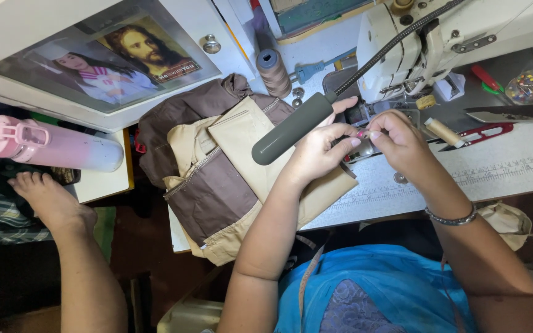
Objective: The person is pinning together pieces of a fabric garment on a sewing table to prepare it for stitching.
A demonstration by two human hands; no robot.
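Two hands are seen at one sewing machine (pixel 458 31): left hand (pixel 319 148) and right hand (pixel 399 145) pinch something small, unclear, beside one brown-and-tan garment (pixel 217 179) on the bench (pixel 513 169).

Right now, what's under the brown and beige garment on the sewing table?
The brown and beige garment lies on the white table, overhanging its front edge. Whatever lies beneath its folds is covered.

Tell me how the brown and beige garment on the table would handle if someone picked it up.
The brown and beige garment is probably floppy: it lies in folds and hangs over the table edge. It may feel fairly heavy, since several layers and a zipper show. Lifted by one corner, it would likely unfold and sag rather than keep its shape.
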